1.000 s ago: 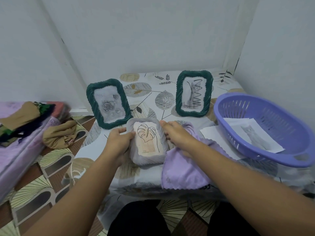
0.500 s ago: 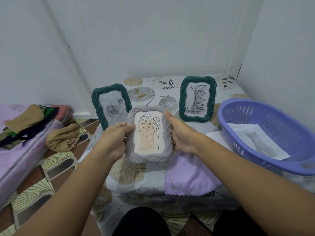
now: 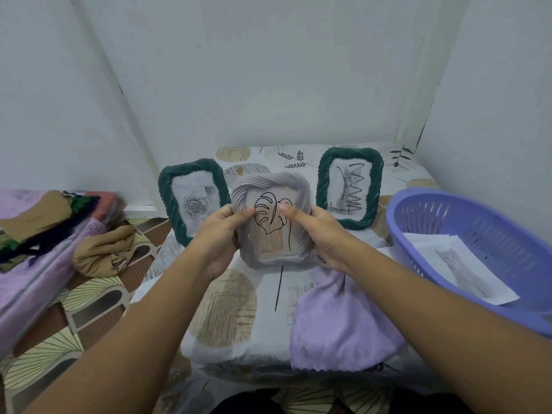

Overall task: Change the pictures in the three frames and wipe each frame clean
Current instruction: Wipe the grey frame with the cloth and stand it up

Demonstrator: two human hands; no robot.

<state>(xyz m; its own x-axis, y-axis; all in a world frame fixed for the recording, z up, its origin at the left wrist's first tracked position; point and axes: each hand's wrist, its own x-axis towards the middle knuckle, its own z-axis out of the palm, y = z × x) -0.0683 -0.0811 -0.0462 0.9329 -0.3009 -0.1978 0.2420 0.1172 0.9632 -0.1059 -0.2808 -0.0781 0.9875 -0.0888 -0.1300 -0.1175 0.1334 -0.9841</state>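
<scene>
A grey ribbed frame (image 3: pixel 270 186) with a leaf line drawing is held up above the table, facing me. My left hand (image 3: pixel 219 237) grips its left edge, thumb on the glass. My right hand (image 3: pixel 321 234) grips its right edge, thumb on the glass too. Behind it stand two dark green frames: the left green frame (image 3: pixel 191 198) shows a rose picture, the right green frame (image 3: pixel 349 186) a cat picture. A lilac cloth (image 3: pixel 337 321) lies on the table under my right forearm.
A purple plastic basket (image 3: pixel 466 231) at the right holds a printed cat picture (image 3: pixel 460 267). The low table (image 3: pixel 227 309) has a leaf-print cover. Folded clothes (image 3: pixel 38 225) and a tan bundle (image 3: pixel 101 252) lie at the left. White walls close in behind and right.
Both hands have lifted the grey frame off the table and raised it upright in front of the green frames. My right hand left the lilac cloth, which stays on the table.
</scene>
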